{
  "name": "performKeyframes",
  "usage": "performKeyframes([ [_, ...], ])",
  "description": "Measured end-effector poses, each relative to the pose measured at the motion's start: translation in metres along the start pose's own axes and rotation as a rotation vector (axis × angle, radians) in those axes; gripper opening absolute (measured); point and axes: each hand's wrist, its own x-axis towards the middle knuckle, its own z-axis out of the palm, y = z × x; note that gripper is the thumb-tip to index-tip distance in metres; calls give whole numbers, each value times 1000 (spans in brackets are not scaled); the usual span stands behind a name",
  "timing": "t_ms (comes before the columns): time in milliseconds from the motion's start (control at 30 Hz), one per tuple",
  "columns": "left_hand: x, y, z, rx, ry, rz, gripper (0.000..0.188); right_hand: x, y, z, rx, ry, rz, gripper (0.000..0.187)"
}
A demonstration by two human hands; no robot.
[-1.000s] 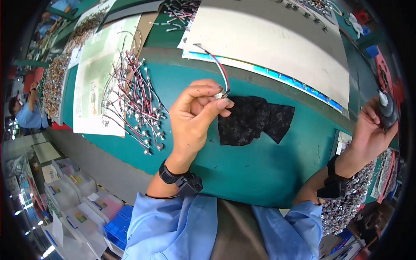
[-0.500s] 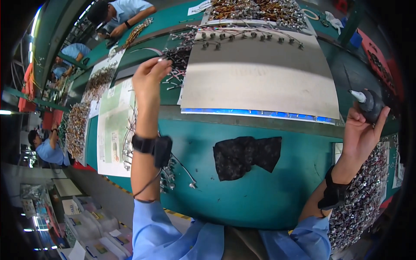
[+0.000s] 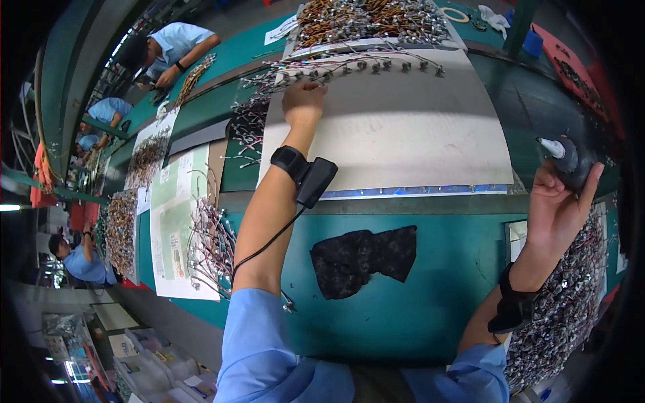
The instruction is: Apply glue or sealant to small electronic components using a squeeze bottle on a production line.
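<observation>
No text readable; small print [image 3: 177, 254] on green-and-white sheet [image 3: 163, 232] too blurred to make out

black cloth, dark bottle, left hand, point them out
Black cloth [image 3: 363, 259], head view: its middle
Dark bottle [image 3: 576, 166], head view: its rounded body
Left hand [image 3: 304, 103], head view: back of the hand

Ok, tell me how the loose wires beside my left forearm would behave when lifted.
The wires look thin and curved, so they would probably bend easily. They cross one another, so lifting one may drag others. The small metal pieces at their ends probably make those ends hang heavier.
</observation>
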Motion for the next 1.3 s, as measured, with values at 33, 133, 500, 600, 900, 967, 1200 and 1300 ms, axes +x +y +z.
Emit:
performKeyframes([
  [33, -4, 3, 3, 33, -22, -30, 25, 0, 0, 1, 11, -3, 4, 39],
  [133, -17, 11, 2, 70, -16, -20, 27, -2, 2, 4, 34, -5, 15, 39],
  [500, -198, -3, -128, 242, -472, 346, 24, -22, 45, 28, -94, -57, 158, 26],
  [600, -240, -32, -131, 268, -390, 285, 24, -37, 70, 45, -177, -123, 279, 26],
  [900, -256, -49, -128, -546, -603, -281, 21, -105, 123, 36, -632, -237, 548, 31],
  [967, -258, -48, -128, -746, -616, -403, 20, -111, 129, 32, -677, -239, 546, 30],
  [1200, -259, -32, -134, -1252, -603, -679, 14, -119, 150, 32, -777, -227, 497, 27],
  [1300, -269, -45, -125, -957, -533, -345, 13, -121, 156, 32, -706, -213, 493, 26],
])
